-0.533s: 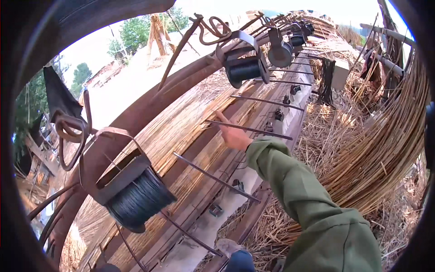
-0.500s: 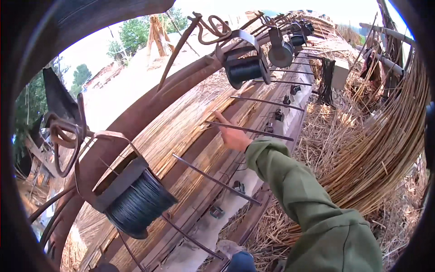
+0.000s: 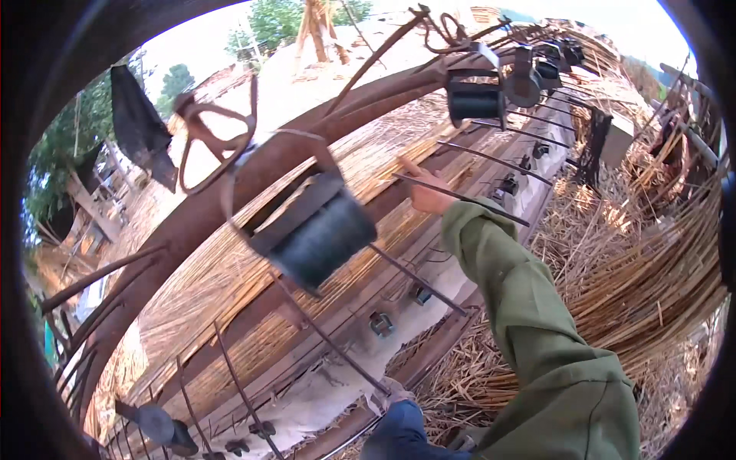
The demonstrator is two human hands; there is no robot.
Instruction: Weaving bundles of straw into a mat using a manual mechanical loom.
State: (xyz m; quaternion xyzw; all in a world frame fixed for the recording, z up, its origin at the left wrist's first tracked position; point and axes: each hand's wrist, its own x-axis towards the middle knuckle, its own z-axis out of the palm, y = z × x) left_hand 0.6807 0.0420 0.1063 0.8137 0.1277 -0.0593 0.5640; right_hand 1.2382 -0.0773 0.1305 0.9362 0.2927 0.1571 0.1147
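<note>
My right hand [image 3: 431, 190], in a green sleeve [image 3: 529, 299], reaches to the layer of straw-coloured reeds [image 3: 368, 184] lying along the long frame. Its index finger is stretched out over the reed edge, with the other fingers partly hidden; I see nothing held. A thin metal rod [image 3: 468, 201] crosses beside the wrist. Left of the hand hangs a blurred spool of dark twine [image 3: 322, 234] in a metal bracket, and another dark spool [image 3: 475, 101] hangs beyond the hand. My left hand is not in view.
A curved rusty pipe [image 3: 192, 222] runs along the frame's far side. Thin rods [image 3: 337, 345] stick out over a pale strip [image 3: 330, 391] with small metal fittings [image 3: 381, 324]. A large reed bundle [image 3: 636, 276] lies at right. A blue-clothed leg [image 3: 406, 429] shows below.
The view has shifted, so the frame and spools appear farther right and higher. Another spool has come into view at lower left. My right hand remains at the reed edge.
</note>
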